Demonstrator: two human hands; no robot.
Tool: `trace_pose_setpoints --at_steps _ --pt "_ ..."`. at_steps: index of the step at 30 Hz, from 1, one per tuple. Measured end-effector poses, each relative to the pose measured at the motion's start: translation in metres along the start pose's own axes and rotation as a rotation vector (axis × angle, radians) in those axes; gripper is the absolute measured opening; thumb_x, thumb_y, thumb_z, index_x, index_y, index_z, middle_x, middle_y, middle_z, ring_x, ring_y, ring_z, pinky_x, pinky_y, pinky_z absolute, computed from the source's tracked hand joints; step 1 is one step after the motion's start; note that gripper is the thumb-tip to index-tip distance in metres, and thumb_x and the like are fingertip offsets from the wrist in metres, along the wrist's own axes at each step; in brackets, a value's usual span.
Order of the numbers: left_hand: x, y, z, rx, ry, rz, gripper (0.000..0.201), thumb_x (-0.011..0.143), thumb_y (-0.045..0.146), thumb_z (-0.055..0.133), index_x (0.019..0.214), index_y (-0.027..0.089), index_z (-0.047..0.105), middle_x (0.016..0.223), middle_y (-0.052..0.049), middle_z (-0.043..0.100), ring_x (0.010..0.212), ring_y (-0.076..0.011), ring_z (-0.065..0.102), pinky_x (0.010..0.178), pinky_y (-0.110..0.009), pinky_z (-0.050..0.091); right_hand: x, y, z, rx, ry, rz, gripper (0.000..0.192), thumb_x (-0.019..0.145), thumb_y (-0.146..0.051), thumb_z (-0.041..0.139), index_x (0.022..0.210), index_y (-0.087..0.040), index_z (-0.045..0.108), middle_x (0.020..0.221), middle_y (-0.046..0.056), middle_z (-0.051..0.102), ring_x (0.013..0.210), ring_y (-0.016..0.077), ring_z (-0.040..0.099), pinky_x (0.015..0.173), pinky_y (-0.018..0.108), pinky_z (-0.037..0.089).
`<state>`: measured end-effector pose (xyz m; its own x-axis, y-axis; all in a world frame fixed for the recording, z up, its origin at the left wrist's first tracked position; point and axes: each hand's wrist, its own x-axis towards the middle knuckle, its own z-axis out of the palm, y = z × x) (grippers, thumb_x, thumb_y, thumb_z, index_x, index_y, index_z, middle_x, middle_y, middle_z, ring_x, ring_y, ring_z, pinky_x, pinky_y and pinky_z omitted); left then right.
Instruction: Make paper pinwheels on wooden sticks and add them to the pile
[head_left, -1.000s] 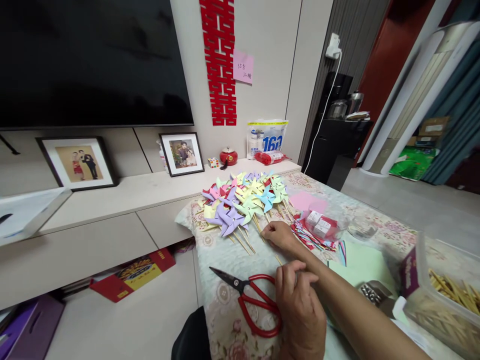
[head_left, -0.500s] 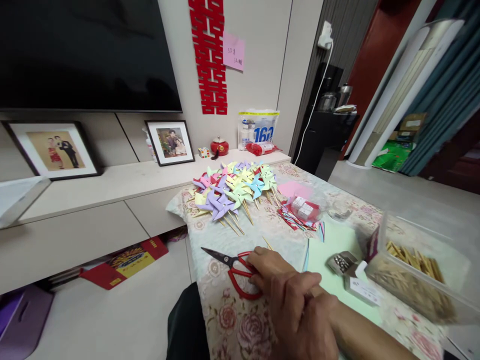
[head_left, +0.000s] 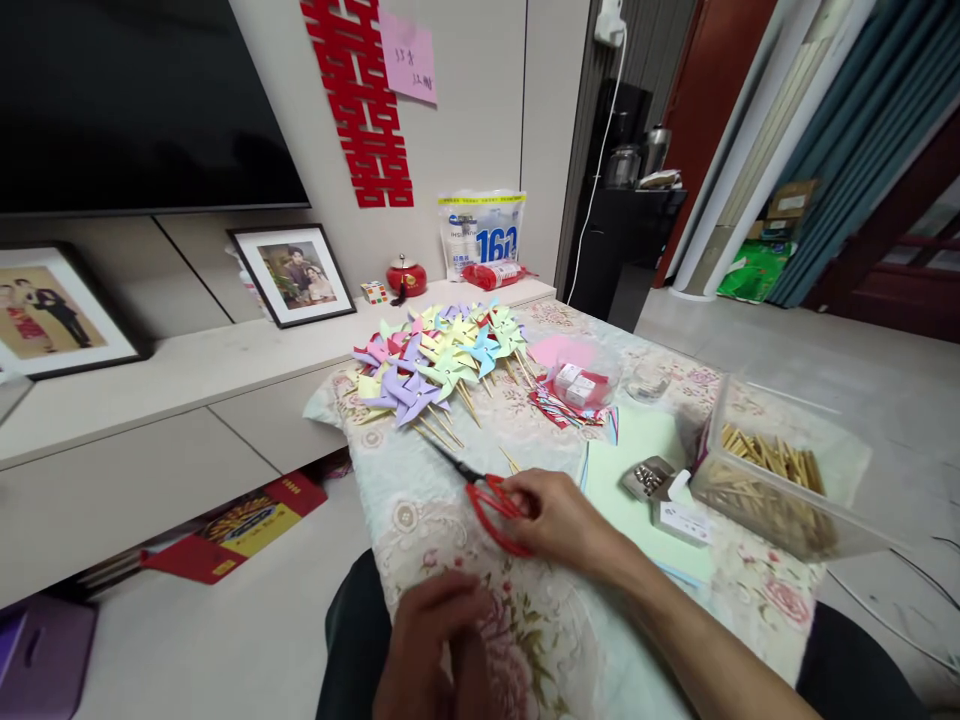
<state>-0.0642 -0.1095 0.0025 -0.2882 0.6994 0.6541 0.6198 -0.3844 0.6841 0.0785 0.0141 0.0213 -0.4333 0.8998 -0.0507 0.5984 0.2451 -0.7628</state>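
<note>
My right hand (head_left: 551, 515) is closed around the red handles of a pair of scissors (head_left: 491, 500). The dark blades tilt up off the cloth and point to the far left. Below and to the left, my left hand (head_left: 439, 640) hovers over the near table edge, somewhat blurred, with loosely curled, parted fingers and nothing visible in them. Beyond the scissors lies a pile of paper pinwheels (head_left: 409, 390) on wooden sticks. A few thin sticks (head_left: 510, 460) rest just past my right hand.
Green paper sheets (head_left: 600, 480) lie right of my hand, under an opened small box of metal pieces (head_left: 646, 478). A clear bin of wooden sticks (head_left: 757, 500) stands at the right. Striped strips (head_left: 562, 410) and a red packet lie farther back. A low cabinet (head_left: 225, 370) borders the left.
My left hand has left my right wrist and moved down to the left. The scissors have lifted and turned, their tips now farther away. The camera view has swung right.
</note>
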Motion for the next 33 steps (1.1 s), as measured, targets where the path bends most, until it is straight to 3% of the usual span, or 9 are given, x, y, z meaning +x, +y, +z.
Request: trace_pose_setpoints --at_steps 2,4,7,10,15,22,25,29,33 --pt "0.015 -0.014 0.008 0.105 -0.12 -0.066 0.018 0.086 0.013 0.053 0.097 0.025 0.062 0.095 -0.004 0.066 0.085 -0.0201 0.064 0.072 -0.031 0.051 -0.012 0.014 -0.019 0.498 0.035 0.105 0.031 0.065 -0.02 0.066 0.096 -0.016 0.07 0.076 0.001 0.063 0.064 0.0128 0.054 0.059 0.024 0.041" --pt "0.03 -0.024 0.025 0.227 -0.275 -0.204 0.015 0.087 0.017 0.05 0.096 0.023 0.062 0.094 -0.005 0.066 0.082 -0.021 0.064 0.071 -0.033 0.05 -0.025 0.026 -0.033 0.843 0.076 0.116 0.039 0.062 -0.021 0.074 0.1 -0.017 0.069 0.078 0.0 0.063 0.063 0.0115 0.054 0.059 0.024 0.043" --pt "0.047 -0.031 0.062 0.497 -0.502 -0.228 0.017 0.09 0.021 0.047 0.085 0.02 0.063 0.087 -0.006 0.066 0.087 -0.0252 0.063 0.079 -0.039 0.046 -0.038 0.04 -0.042 1.149 0.142 0.094 0.038 0.059 -0.022 0.083 0.094 -0.019 0.069 0.081 0.0 0.061 0.061 0.01 0.052 0.056 0.023 0.043" --pt "0.057 -0.029 0.094 0.689 -0.594 -0.218 0.02 0.091 0.031 0.049 0.088 0.018 0.065 0.091 -0.009 0.068 0.094 -0.0292 0.063 0.082 -0.042 0.042 -0.043 0.052 -0.039 1.291 0.121 0.042 0.031 0.065 -0.03 0.085 0.088 -0.018 0.067 0.073 -0.001 0.056 0.053 0.0078 0.047 0.047 0.021 0.038" --pt "0.067 -0.023 0.114 0.776 -0.692 -0.254 0.021 0.086 0.028 0.054 0.095 0.014 0.066 0.098 -0.014 0.068 0.099 -0.0319 0.063 0.081 -0.042 0.042 -0.044 0.065 -0.029 1.316 -0.003 -0.033 0.03 0.075 -0.041 0.08 0.08 -0.019 0.061 0.052 -0.007 0.044 0.039 0.0059 0.039 0.037 0.018 0.03" --pt "0.07 -0.025 0.104 0.738 -0.719 -0.32 0.017 0.086 0.016 0.045 0.087 0.015 0.062 0.092 -0.013 0.068 0.09 -0.0273 0.064 0.073 -0.036 0.04 -0.058 0.073 -0.022 1.254 -0.019 -0.068 0.037 0.082 -0.052 0.071 0.091 -0.017 0.061 0.051 -0.008 0.043 0.036 0.0063 0.039 0.037 0.019 0.031" --pt "0.071 -0.027 0.095 0.503 -0.623 -0.398 0.011 0.084 0.015 0.047 0.079 0.019 0.056 0.078 -0.005 0.065 0.077 -0.0211 0.062 0.066 -0.031 0.038 -0.068 0.076 -0.023 1.147 -0.006 -0.049 0.048 0.084 -0.063 0.063 0.095 -0.016 0.062 0.056 -0.007 0.046 0.039 0.0065 0.041 0.041 0.021 0.032" --pt "0.075 -0.031 0.083 0.008 -0.512 -0.603 0.006 0.081 0.025 0.054 0.08 0.02 0.057 0.064 0.002 0.059 0.06 -0.0154 0.055 0.058 -0.025 0.037 -0.078 0.072 -0.026 0.908 -0.03 0.038 0.055 0.084 -0.069 0.057 0.097 -0.016 0.061 0.055 -0.006 0.047 0.041 0.0073 0.039 0.042 0.021 0.03" --pt "0.081 -0.033 0.077 -0.323 -0.5 -0.78 0.032 0.079 0.04 0.061 0.095 0.014 0.071 0.075 -0.001 0.066 0.054 -0.0107 0.046 0.051 -0.023 0.033 -0.084 0.06 -0.028 0.68 -0.096 0.162 0.053 0.082 -0.07 0.057 0.089 -0.018 0.056 0.057 -0.007 0.042 0.043 0.008 0.037 0.041 0.021 0.028"
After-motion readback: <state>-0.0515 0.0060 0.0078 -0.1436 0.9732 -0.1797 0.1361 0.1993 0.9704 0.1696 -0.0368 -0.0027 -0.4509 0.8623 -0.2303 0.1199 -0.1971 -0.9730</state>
